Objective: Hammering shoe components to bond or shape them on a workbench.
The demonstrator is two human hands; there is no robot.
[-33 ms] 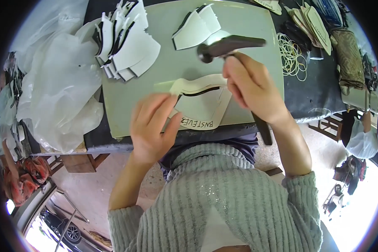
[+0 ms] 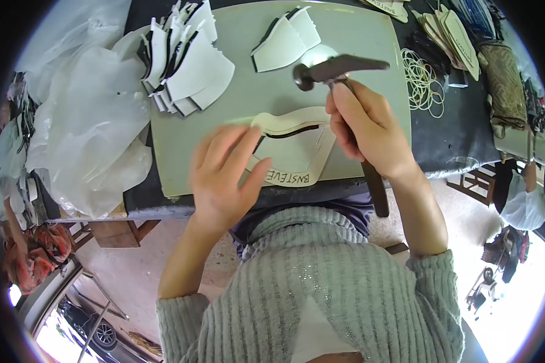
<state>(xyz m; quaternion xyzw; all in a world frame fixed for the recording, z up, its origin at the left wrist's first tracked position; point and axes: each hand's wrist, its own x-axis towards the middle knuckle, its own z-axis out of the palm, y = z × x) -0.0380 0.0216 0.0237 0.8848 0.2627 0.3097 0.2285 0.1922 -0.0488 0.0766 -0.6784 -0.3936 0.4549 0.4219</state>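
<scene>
A hammer (image 2: 375,187) with a dark head is gripped by its handle in my right hand (image 2: 366,124), its head raised above the mat. Below it lies a cream curved frame-shaped template (image 2: 297,178) with writing along its near edge. Inside its opening shows a white piece (image 2: 290,151) with a black strip along the upper edge. At the template's left side is my left hand (image 2: 227,172), its fingers apart and slightly blurred. Whether those fingertips press on the template is hard to make out.
On the green mat (image 2: 181,163) stand a stack of white black-edged pieces (image 2: 194,66) and a smaller pair of such pieces (image 2: 284,42). Plastic sheeting (image 2: 91,133) covers the left. Looped cord (image 2: 421,81) and cream templates (image 2: 454,39) lie at the right.
The hammer and my right hand have shifted slightly to the right and down. My left hand has also moved a little rightward. The white pieces stay in place on the mat.
</scene>
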